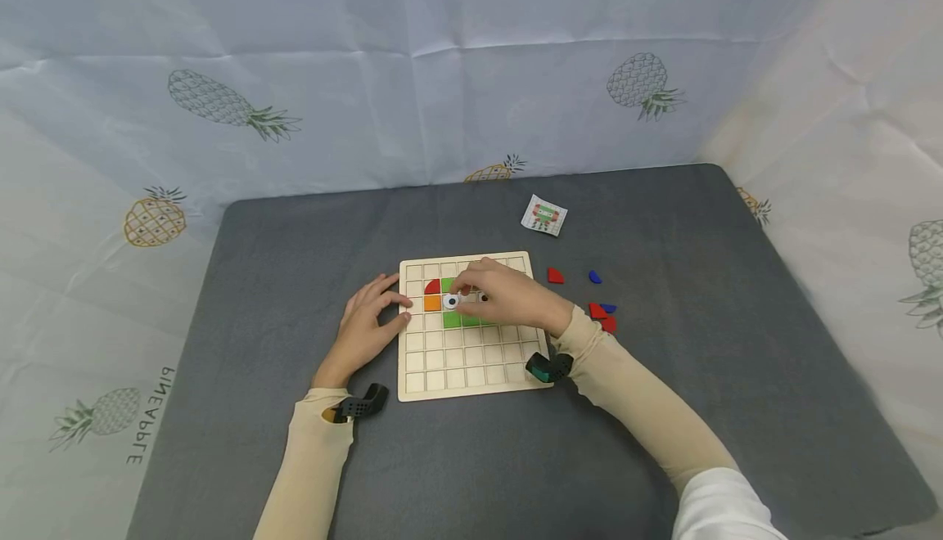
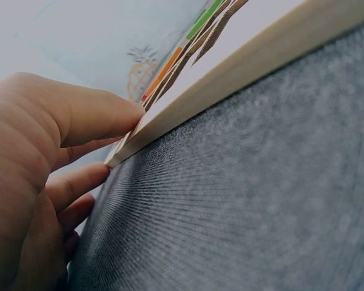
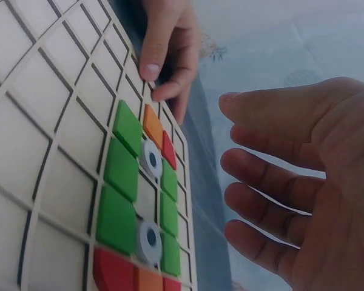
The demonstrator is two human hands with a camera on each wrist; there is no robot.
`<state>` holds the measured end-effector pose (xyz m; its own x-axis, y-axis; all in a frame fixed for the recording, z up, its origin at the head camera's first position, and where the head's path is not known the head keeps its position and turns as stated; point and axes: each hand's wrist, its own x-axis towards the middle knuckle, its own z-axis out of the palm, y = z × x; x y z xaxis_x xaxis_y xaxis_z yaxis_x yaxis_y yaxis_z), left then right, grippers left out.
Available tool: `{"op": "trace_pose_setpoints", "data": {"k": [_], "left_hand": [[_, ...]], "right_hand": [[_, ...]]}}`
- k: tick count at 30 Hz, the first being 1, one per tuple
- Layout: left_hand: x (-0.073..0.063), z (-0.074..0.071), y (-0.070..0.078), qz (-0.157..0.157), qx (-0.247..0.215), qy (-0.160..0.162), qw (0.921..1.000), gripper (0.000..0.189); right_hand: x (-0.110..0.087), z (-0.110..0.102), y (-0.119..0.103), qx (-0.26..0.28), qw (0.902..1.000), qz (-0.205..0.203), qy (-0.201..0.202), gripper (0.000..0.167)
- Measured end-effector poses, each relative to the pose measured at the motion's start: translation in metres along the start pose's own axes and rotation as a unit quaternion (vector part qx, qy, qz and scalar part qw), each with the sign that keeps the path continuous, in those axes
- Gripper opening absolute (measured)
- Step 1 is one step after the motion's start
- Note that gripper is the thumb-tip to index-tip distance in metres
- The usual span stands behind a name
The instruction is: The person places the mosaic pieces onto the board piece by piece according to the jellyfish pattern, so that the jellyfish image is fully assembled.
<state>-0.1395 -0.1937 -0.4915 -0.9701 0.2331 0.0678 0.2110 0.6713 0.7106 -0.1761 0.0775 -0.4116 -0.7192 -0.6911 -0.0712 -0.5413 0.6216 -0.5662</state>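
A pale wooden grid board (image 1: pixel 445 357) lies on the grey table. My left hand (image 1: pixel 364 323) rests at its left edge, thumb and fingertips touching the rim, as the left wrist view (image 2: pixel 24 151) also shows. Over the upper part of the board hovers my right hand (image 1: pixel 512 290), fingers loosely bent with nothing between them. Beneath it, two white ring-like eye pieces (image 3: pixel 150 159) sit in the grid with a bare cell between them. Green squares (image 3: pixel 120 170) line both sides of that row. An orange square (image 3: pixel 152 125) and a red quarter-round piece (image 3: pixel 168 150) lie at the end nearest my left hand.
Right of the board lie several loose red pieces (image 1: pixel 556 276) and blue pieces (image 1: pixel 594 276), some close by my right sleeve. A small printed card (image 1: pixel 544 215) with a coloured figure lies behind the board. Pineapple-print cloth (image 1: pixel 368 114) hangs beyond the table.
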Motion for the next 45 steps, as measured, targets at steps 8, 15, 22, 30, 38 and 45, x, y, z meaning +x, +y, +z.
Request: {"op": "trace_pose_setpoints", "data": {"k": [8, 15, 22, 30, 38, 45], "left_hand": [[0.000, 0.001, 0.000, -0.006, 0.001, -0.001, 1.0000, 0.008], [-0.001, 0.001, 0.000, -0.001, -0.003, 0.004, 1.0000, 0.007], [0.001, 0.002, -0.001, -0.004, -0.001, 0.010, 0.9999, 0.008], [0.000, 0.001, -0.001, -0.005, 0.004, 0.007, 1.0000, 0.007], [-0.001, 0.003, -0.001, -0.006, -0.001, 0.009, 0.9999, 0.007], [0.000, 0.003, -0.001, -0.006, -0.002, 0.005, 1.0000, 0.007]], "right_hand": [[-0.039, -0.023, 0.020, 0.013, 0.9989, 0.026, 0.036, 0.029], [-0.067, -0.045, 0.039, -0.001, 0.9947, 0.061, 0.083, 0.031], [-0.093, -0.055, 0.055, 0.040, 0.9870, 0.111, 0.109, 0.030], [-0.122, -0.050, 0.077, 0.030, 0.9818, 0.144, 0.120, 0.032], [-0.139, -0.040, 0.092, 0.022, 0.9792, 0.164, 0.117, 0.032], [-0.146, -0.029, 0.102, -0.024, 0.9764, 0.194, 0.091, 0.034]]}}
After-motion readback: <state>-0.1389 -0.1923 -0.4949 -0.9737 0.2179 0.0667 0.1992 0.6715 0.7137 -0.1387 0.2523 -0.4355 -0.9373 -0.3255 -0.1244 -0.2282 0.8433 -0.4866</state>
